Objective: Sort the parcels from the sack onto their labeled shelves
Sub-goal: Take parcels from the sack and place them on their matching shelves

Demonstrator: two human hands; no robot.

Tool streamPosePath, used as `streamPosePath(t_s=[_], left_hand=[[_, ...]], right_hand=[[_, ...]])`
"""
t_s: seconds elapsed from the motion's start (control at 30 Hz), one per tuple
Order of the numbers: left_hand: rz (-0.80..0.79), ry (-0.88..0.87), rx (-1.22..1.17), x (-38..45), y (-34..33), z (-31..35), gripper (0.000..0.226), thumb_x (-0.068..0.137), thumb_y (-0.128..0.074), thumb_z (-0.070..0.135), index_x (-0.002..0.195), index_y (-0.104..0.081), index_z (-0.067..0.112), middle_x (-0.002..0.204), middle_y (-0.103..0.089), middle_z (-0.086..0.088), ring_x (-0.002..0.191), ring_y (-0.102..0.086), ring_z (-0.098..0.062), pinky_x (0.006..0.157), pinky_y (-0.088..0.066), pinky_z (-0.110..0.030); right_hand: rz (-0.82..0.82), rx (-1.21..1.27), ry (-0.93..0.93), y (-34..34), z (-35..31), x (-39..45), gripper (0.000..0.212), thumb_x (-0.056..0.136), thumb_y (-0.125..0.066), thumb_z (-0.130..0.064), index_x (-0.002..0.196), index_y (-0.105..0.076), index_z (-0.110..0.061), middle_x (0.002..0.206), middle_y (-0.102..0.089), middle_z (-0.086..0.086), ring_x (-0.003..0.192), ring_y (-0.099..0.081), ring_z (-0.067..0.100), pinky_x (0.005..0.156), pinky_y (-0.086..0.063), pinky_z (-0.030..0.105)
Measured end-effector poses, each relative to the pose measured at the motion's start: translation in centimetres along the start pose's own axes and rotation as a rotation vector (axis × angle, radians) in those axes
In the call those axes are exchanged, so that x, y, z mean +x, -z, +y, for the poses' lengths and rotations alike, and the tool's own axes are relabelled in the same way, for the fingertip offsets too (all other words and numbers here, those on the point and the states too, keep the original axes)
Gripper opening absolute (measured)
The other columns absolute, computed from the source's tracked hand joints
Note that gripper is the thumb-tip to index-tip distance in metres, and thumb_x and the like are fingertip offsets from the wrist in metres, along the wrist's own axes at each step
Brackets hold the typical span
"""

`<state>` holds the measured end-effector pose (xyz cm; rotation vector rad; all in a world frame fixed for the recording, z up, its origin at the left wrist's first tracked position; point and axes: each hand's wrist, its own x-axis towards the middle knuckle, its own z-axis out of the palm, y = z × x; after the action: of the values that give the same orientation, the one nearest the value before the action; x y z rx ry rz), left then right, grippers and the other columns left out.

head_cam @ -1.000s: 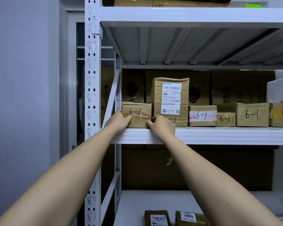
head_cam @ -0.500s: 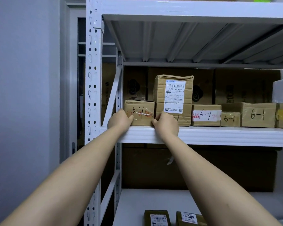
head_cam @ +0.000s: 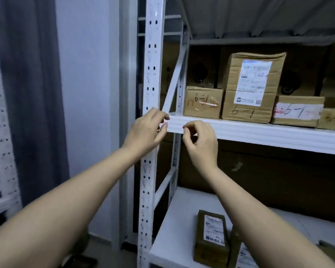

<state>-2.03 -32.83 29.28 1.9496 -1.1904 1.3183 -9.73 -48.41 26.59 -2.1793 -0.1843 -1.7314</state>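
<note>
Head view shows both bare forearms reaching up toward a white metal shelf (head_cam: 259,132) that carries a row of brown cardboard parcels. The left hand (head_cam: 145,132) hangs in front of the perforated upright post (head_cam: 153,74) at the shelf's left end, its fingers loosely curled and nothing between them; its fingertips lie just at the shelf's front lip, though contact cannot be told. The right hand (head_cam: 199,142) sits just to the right of it, in front of and slightly below the shelf edge, with the fingers curled inward and empty, thumb near the index finger. Farther back on the shelf, at its left end, stands the small parcel (head_cam: 202,102), marked in handwriting that reads roughly 6-1 with red scribbles under clear tape; it is apart from both hands. Touching its right side is a taller box (head_cam: 251,88) with a white printed shipping label and 6-1 written low on its face. Right of that lies a flat box (head_cam: 297,111) with a white strip reading 6-1, and another marked box (head_cam: 334,118) at the frame's right edge. On the lower shelf (head_cam: 174,238), near the camera, lies a dark olive parcel (head_cam: 211,236) with a white label. A grey curtain (head_cam: 31,93) hangs at far left.
</note>
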Motion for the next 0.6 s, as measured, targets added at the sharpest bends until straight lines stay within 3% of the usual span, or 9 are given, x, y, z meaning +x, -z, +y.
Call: streamPosePath(t_s=[0.13, 0.3, 0.47, 0.6], left_hand=[[-0.162, 0.044, 0.181, -8.2, 3.7, -3.4, 0.024, 0.088, -0.051, 0.022, 0.101, -0.065, 0.008, 0.09, -0.063, -0.008, 0.071, -0.064, -0.024, 0.057, -0.043, -0.029], [-0.41, 0.187, 0.341, -19.2, 7.7, -7.7, 0.025, 0.082, -0.067, 0.016, 0.106, -0.066, 0.007, 0.095, -0.065, -0.009, 0.074, -0.065, -0.027, 0.057, -0.05, -0.037], [-0.577, 0.385, 0.414, -29.4, 10.8, -11.7, 0.028, 0.086, -0.063, 0.022, 0.111, -0.064, 0.009, 0.099, -0.063, -0.009, 0.08, -0.064, -0.028, 0.061, -0.05, -0.039], [-0.705, 0.577, 0.43, -38.9, 13.5, -15.6, 0.031, 0.092, -0.051, 0.03, 0.117, -0.06, 0.013, 0.107, -0.059, -0.007, 0.092, -0.062, -0.027, 0.073, -0.048, -0.039]], right_hand=[[-0.114, 0.068, 0.095, -4.5, -3.2, -4.5, 0.017, 0.088, -0.051, -0.022, 0.088, -0.065, -0.012, 0.082, -0.063, 0.0, 0.079, -0.055, 0.018, 0.071, -0.041, 0.033], [-0.347, 0.162, 0.151, -11.7, -9.0, -11.0, 0.018, 0.088, -0.049, -0.024, 0.086, -0.064, -0.014, 0.081, -0.061, 0.0, 0.078, -0.054, 0.018, 0.069, -0.037, 0.031], [-0.632, 0.192, 0.112, -19.7, -13.8, -18.6, 0.011, 0.089, -0.055, -0.021, 0.085, -0.063, -0.015, 0.081, -0.062, -0.002, 0.08, -0.056, 0.02, 0.071, -0.039, 0.034], [-0.868, 0.173, 0.074, -26.1, -17.9, -25.7, 0.007, 0.087, -0.059, -0.019, 0.084, -0.062, -0.014, 0.081, -0.062, 0.002, 0.081, -0.057, 0.024, 0.071, -0.038, 0.036]])
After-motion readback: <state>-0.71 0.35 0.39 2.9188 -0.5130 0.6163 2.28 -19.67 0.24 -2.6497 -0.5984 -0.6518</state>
